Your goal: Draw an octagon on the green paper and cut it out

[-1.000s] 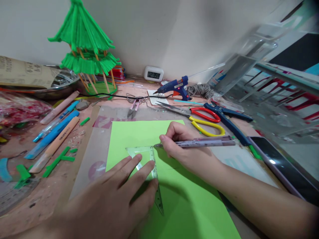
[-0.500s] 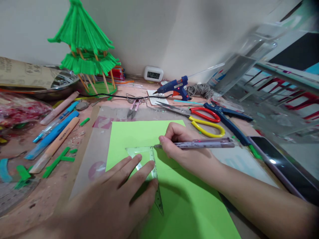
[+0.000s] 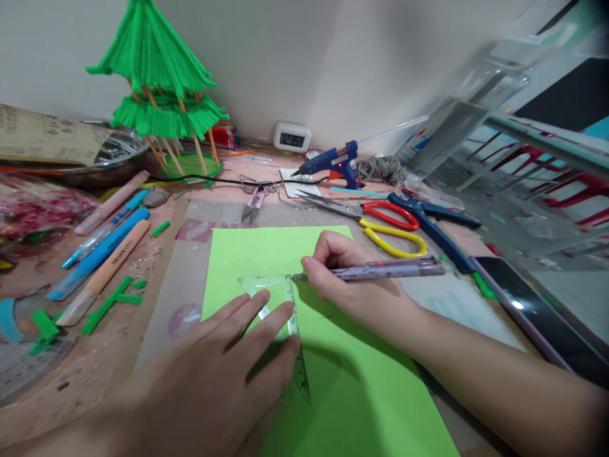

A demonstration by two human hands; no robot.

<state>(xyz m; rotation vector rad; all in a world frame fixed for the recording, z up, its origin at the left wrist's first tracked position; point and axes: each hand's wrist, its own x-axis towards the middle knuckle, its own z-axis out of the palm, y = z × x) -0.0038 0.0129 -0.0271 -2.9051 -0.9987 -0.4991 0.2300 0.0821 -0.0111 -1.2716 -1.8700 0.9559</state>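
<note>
A clear set square (image 3: 292,327) lies on a sheet of bright green paper (image 3: 361,393). My left hand (image 3: 228,362) rests flat on the set square with its fingers spread, covering part of it. In my right hand (image 3: 342,266) is a pen (image 3: 385,270), pinched between thumb and fingers. The pen's tip meets the paper at the set square's upper right corner. Under the paper is a translucent sheet (image 3: 162,330) with pink marks.
Behind the paper lie scissors (image 3: 394,240), pliers (image 3: 431,231), small snips (image 3: 255,204) and a blue glue gun (image 3: 333,164). A phone (image 3: 537,317) is at right. Markers (image 3: 102,257) and a green-roofed model (image 3: 157,63) stand left, near a digital clock (image 3: 292,138).
The whole view has shifted very slightly. Both hands, the set square and the pen keep nearly the same places on the paper.
</note>
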